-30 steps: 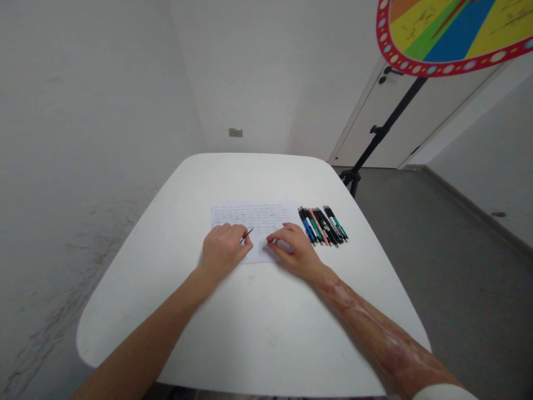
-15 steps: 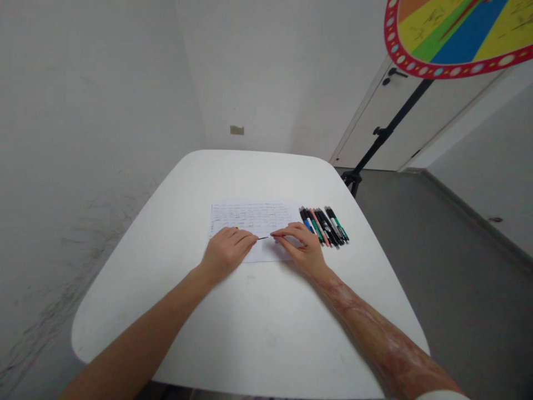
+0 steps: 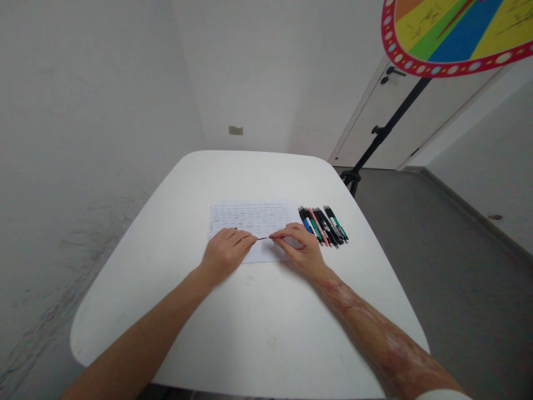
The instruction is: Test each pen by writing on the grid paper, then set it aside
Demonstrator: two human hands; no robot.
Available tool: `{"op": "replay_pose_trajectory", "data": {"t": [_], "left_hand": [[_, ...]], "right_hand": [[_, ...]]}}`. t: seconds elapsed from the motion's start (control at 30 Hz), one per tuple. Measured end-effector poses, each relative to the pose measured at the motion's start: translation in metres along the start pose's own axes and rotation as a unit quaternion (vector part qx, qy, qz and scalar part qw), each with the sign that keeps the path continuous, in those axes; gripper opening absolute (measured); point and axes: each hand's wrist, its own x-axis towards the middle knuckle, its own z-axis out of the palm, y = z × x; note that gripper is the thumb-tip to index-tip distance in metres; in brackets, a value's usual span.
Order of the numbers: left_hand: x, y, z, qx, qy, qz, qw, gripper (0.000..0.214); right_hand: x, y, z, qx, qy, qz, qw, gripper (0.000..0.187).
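A white sheet of paper (image 3: pixel 254 215) covered in handwriting lies in the middle of the white table (image 3: pixel 250 322). Both hands rest on its near edge. My left hand (image 3: pixel 225 253) is closed, pinching one end of a thin dark pen refill (image 3: pixel 262 238). My right hand (image 3: pixel 300 249) is closed in a pinch on the refill's other end, perhaps with a pen part that I cannot make out. A row of several pens (image 3: pixel 323 225), black, blue, green and pink, lies side by side just right of the paper, close to my right hand.
A colourful prize wheel (image 3: pixel 458 33) on a black tripod stand (image 3: pixel 366 155) stands behind the table's right corner. A white door (image 3: pixel 400 122) is behind it. Grey floor lies to the right, white walls to the left and back.
The refill, at first tilted up in my left hand alone, now lies level between both hands. My right hand's fingertips have closed on its right end.
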Motion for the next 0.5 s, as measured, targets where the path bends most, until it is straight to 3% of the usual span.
{"op": "replay_pose_trajectory", "data": {"t": [0.5], "left_hand": [[0.0005,0.0013,-0.0005,-0.006,0.002,-0.007,1.000,0.015]], "right_hand": [[0.0003,0.0002,-0.0002,0.003,-0.001,0.001,1.000,0.019]]}}
